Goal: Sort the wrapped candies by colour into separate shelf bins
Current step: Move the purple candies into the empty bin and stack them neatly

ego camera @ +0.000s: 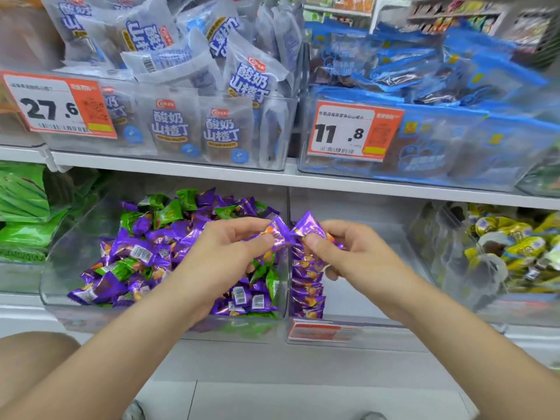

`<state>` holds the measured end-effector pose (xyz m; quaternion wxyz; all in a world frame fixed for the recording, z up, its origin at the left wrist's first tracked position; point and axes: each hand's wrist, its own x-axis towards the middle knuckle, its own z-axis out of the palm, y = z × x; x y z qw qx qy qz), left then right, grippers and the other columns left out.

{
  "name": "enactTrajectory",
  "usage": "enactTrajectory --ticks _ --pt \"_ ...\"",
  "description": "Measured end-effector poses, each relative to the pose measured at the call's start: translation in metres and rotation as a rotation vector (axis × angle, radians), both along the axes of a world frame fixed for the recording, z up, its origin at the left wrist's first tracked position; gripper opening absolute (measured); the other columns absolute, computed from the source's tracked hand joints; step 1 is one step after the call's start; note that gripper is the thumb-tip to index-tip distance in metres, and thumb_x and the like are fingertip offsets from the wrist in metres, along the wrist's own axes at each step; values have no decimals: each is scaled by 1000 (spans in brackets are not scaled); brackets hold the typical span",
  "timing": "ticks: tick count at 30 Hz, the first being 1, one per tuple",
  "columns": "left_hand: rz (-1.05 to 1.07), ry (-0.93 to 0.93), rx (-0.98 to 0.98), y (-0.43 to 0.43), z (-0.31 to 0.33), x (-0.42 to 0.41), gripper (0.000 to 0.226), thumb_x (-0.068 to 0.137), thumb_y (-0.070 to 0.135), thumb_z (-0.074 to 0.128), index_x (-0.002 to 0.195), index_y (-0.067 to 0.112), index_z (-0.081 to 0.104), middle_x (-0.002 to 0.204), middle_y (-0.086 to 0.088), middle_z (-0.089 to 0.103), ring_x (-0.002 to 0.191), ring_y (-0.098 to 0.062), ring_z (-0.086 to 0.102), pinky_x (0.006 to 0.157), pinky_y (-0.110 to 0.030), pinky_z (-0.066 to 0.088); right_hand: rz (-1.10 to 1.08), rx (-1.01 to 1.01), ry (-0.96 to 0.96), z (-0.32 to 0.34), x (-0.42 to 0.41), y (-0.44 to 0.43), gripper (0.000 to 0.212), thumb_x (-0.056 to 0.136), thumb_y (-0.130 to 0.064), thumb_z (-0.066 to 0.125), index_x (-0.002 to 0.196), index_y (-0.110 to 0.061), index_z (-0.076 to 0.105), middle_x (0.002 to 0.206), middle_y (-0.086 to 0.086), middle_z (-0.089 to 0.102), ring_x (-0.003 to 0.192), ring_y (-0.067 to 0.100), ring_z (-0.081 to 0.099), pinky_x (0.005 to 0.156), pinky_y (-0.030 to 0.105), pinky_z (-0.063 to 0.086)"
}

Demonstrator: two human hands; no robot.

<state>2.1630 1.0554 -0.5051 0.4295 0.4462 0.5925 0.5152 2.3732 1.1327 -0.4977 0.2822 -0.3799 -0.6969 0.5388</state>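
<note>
The left hand is pinching a purple candy with curled fingers. The right hand is pinching a second purple candy the same way. Both candies are hanging just beside each other, above the wall between two clear bins. The left bin is holding mixed candies, purple and green. The right bin is holding stacked purple candies. Above, price tags are showing 27.6 and 11.8, and pale packs are showing 酸奶山楂丁.

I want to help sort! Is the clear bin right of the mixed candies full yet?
Not full. The right bin holds only a small stack of purple candies against its left wall; the rest looks bare.
</note>
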Motion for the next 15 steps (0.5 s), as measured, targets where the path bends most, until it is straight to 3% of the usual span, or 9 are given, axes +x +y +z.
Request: enactTrajectory --ticks 4,7,11,15 --pt "50 65 18 12 -8 12 18 99 21 69 114 30 77 100 10 78 73 -1 65 62 -14 45 -180 35 -89 -15 21 27 17 94 -28 77 104 -13 75 80 3 78 58 8 54 55 18 43" --pt "115 55 -1 23 -14 18 17 96 27 74 113 30 73 105 6 77 83 -13 71 67 -22 47 -316 94 -165 -38 30 59 19 92 -29 80 98 -11 75 81 7 78 60 15 56 60 29 46" --pt "136 60 21 37 -18 23 11 97 31 72 107 35 76 86 -13 71 77 -21 60 73 -33 47 -333 340 -549 -65 31 101 18 95 -21 73 112 -16 75 94 2 70 89 22 59 72 26 39" --pt "148 70 28 46 -17 28 11 99 31 69 108 34 74 86 -4 64 73 -22 52 70 -34 48 -357 422 -747 -85 26 141 22 93 -15 68 114 -9 72 116 17 68 110 40 60 86 34 49"
